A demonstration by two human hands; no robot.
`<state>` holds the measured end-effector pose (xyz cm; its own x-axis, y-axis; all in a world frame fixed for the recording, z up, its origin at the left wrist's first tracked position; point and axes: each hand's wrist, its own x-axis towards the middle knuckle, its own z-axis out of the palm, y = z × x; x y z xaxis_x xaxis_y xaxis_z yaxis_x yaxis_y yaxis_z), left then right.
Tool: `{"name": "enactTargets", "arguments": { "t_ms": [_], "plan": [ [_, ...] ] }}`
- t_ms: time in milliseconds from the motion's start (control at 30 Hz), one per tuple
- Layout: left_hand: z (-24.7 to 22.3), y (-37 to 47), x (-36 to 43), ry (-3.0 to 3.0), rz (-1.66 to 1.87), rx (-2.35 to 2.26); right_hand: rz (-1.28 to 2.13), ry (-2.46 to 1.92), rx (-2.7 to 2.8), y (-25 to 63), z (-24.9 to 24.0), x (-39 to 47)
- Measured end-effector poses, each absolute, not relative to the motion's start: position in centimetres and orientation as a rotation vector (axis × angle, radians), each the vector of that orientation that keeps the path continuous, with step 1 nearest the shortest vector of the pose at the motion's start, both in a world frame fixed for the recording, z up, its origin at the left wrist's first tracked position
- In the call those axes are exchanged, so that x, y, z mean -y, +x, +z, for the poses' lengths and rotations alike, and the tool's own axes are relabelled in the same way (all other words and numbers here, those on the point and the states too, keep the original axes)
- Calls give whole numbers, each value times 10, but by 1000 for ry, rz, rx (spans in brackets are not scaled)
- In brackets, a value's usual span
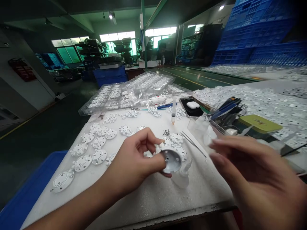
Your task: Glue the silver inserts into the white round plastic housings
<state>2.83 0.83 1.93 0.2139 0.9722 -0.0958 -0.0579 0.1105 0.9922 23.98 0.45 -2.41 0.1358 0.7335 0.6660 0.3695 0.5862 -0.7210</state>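
Note:
My left hand (141,156) grips a round white part (173,161) near the middle of the table. Its hollow grey underside faces me, and small white pieces sit at its rim by my fingertips. My right hand (259,172), smeared by motion, is at the right with thumb and forefinger apart and nothing seen between them. Just beyond its fingertips is a translucent bottle (209,135). Another translucent bottle with a thin nozzle (181,179) stands below the held part. Steel tweezers (193,144) lie between the hands, near a small pile of metal bits (166,132).
Several finished-looking white discs (82,163) cover the table's left side. Behind them are heaps of small white pieces (131,113), a syringe (173,115), a phone with a white case (192,105) and clear trays (112,95). A tool box (220,127) and a yellow-green tin (261,123) stand right.

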Motion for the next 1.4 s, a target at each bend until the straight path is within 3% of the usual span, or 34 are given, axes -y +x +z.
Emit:
{"name": "enactTargets", "arguments": {
  "t_ms": [133, 267, 433, 567, 933, 1167, 1400],
  "plan": [
    [24, 37, -21, 1499, 1241, -1142, 788, -945, 1782, 232, -4, -43],
    [27, 35, -31, 1717, 1287, -1158, 853, -889, 1917, 229, 10, -58],
    [63, -15, -60, 1967, 844, -1011, 938, -946, 1867, 220, 18, -62],
    [79, -63, -109, 1945, 514, -1692, 1147, -968, 1761, 208, 12, -76],
    [4, -80, -185, 1742, 143, -2102, 1162, -891, 1617, 223, 5, -80],
    [33, -65, -160, 1707, 440, -1942, 1043, -897, 1683, 225, -1, -84],
    [60, -5, -72, 1642, 1056, -1238, 426, -672, 1930, 221, -6, -76]
  ]
}}
